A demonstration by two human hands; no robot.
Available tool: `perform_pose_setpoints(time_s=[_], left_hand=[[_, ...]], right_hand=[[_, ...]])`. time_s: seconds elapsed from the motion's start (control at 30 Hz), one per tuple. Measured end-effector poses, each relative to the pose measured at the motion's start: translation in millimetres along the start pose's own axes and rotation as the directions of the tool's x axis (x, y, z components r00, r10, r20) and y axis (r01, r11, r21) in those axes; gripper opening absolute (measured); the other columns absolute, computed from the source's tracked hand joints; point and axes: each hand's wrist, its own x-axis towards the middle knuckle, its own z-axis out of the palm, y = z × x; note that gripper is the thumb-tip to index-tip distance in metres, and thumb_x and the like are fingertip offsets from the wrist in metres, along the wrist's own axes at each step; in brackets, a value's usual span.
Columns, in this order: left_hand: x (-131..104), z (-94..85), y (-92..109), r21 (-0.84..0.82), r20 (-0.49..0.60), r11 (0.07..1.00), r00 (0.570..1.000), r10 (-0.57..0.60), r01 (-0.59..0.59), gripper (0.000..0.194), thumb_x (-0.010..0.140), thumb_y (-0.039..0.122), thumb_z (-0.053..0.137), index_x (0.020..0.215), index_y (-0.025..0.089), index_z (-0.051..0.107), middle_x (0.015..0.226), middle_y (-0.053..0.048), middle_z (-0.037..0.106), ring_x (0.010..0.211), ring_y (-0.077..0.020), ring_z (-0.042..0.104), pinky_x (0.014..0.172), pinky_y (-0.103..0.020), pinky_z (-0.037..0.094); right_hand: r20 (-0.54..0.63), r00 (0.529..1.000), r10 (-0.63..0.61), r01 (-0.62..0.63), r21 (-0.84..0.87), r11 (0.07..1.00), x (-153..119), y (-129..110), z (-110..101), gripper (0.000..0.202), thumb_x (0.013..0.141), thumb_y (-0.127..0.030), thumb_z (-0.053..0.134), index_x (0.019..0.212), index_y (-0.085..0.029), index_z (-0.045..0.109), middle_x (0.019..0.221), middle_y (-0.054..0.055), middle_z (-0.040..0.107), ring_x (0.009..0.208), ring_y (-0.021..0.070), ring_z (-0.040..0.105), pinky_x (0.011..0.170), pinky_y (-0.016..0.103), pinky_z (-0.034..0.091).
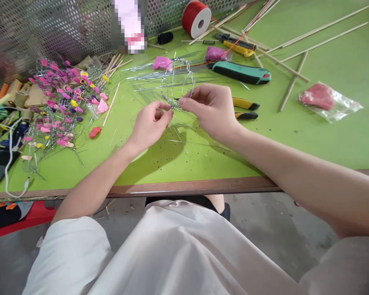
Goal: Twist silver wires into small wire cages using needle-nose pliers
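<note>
Both hands hold a rounded frame of twisted silver wire (162, 88) above the green table. My left hand (152, 123) pinches its lower edge between thumb and fingertips. On its lower right side, my right hand (210, 107) is closed with thumb and index finger together. Yellow and black handles (244, 103) of a tool show just beyond my right hand; the rest of that tool is hidden. Straight silver wires (147, 77) lie behind the frame, and short cut pieces (175, 141) lie beneath the hands.
Wires with pink and yellow clay bits (61, 96) are heaped at the left. A teal cutter (241, 73), a yellow cutter (238, 46), a red spool (196, 19) and wooden sticks (293, 80) lie toward the back and right. A clay bag (318, 97) is at the right.
</note>
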Motion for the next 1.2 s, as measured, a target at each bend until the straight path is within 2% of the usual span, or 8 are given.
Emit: perform_pose_setpoints(time_s=[0.07,0.23,0.37,0.47,0.63,0.73,0.93,1.2], left_hand=[[0.5,0.3,-6.3,0.093,-0.020,0.991,0.995,0.100,-0.098,0.007,0.096,0.012,0.071,0.095,0.018,0.067,0.064,0.006,0.055,0.059,-0.0085,0.049,0.058,-0.025,0.034],[-4.2,-0.8,-8.5,0.310,-0.022,0.918,0.963,0.267,-0.248,0.014,0.101,0.021,0.067,0.087,0.021,0.067,0.061,0.006,0.050,0.057,-0.0109,0.040,0.064,-0.031,0.031],[-8.2,-0.4,-10.4,0.558,-0.006,0.765,0.921,0.390,-0.321,0.021,0.109,0.026,0.054,0.097,0.019,0.070,0.085,-0.006,0.070,0.073,-0.0169,0.057,0.073,-0.032,0.037],[-9.2,3.0,-12.6,0.741,0.027,0.610,0.919,0.393,-0.283,0.032,0.112,0.026,0.043,0.112,0.015,0.073,0.105,-0.016,0.075,0.082,-0.0208,0.064,0.070,-0.034,0.033],[-11.1,10.8,-5.5,0.863,0.074,0.466,0.961,0.268,-0.196,0.040,0.107,0.009,0.033,0.105,0.014,0.072,0.098,-0.018,0.074,0.082,-0.0236,0.065,0.065,-0.036,0.025],[-11.4,12.6,-2.8,0.868,0.110,0.451,0.965,0.236,-0.210,0.037,0.101,0.001,0.035,0.099,0.014,0.069,0.089,-0.014,0.071,0.077,-0.0225,0.063,0.065,-0.035,0.023],[-9.2,10.9,-3.5,0.826,0.089,0.525,0.968,0.233,-0.203,0.027,0.103,0.007,0.042,0.086,0.018,0.061,0.076,-0.008,0.061,0.070,-0.0202,0.055,0.066,-0.036,0.021],[-9.4,3.6,-6.9,0.841,0.160,0.464,0.946,0.282,-0.280,0.045,0.114,0.029,0.033,0.096,0.014,0.071,0.087,-0.017,0.071,0.079,-0.0242,0.062,0.066,-0.038,0.019]], right_hand=[[0.008,1.000,0.002,-0.001,-0.022,1.000,0.7,2.2,-1.4,0.023,0.087,-0.014,0.079,0.069,-0.020,0.065,0.071,-0.001,0.066,0.067,0.0123,0.058,0.066,0.031,0.045],[0.040,0.999,-0.005,0.007,-0.049,0.999,1.8,4.3,-3.7,0.024,0.087,-0.020,0.081,0.070,-0.021,0.065,0.073,-0.001,0.066,0.070,0.0126,0.059,0.068,0.031,0.048],[0.020,1.000,-0.012,0.013,-0.063,0.998,0.0,4.3,-2.7,0.018,0.085,-0.022,0.079,0.072,-0.021,0.067,0.074,0.000,0.068,0.070,0.0136,0.060,0.067,0.031,0.050],[-0.016,0.999,-0.040,0.038,-0.109,0.993,-2.9,3.6,-1.7,0.017,0.084,-0.024,0.078,0.071,-0.022,0.066,0.073,0.000,0.069,0.067,0.0138,0.059,0.066,0.032,0.050],[-0.010,0.993,-0.117,0.111,-0.257,0.960,-4.9,-1.5,-2.8,0.025,0.085,-0.024,0.080,0.068,-0.024,0.062,0.071,0.001,0.067,0.069,0.0170,0.059,0.074,0.037,0.053],[0.030,0.990,-0.139,0.142,-0.327,0.934,-2.6,-3.0,-4.4,0.028,0.084,-0.016,0.078,0.067,-0.025,0.059,0.075,0.003,0.068,0.074,0.0198,0.059,0.083,0.041,0.052],[0.098,0.986,-0.132,0.155,-0.298,0.942,3.2,6.0,-7.4,0.028,0.084,-0.017,0.081,0.071,-0.025,0.058,0.077,0.002,0.065,0.074,0.0203,0.056,0.090,0.044,0.051],[0.054,0.998,-0.026,0.040,-0.272,0.962,1.1,1.5,-9.2,0.027,0.089,-0.019,0.076,0.067,-0.023,0.060,0.064,-0.001,0.058,0.061,0.0141,0.050,0.064,0.036,0.043]])
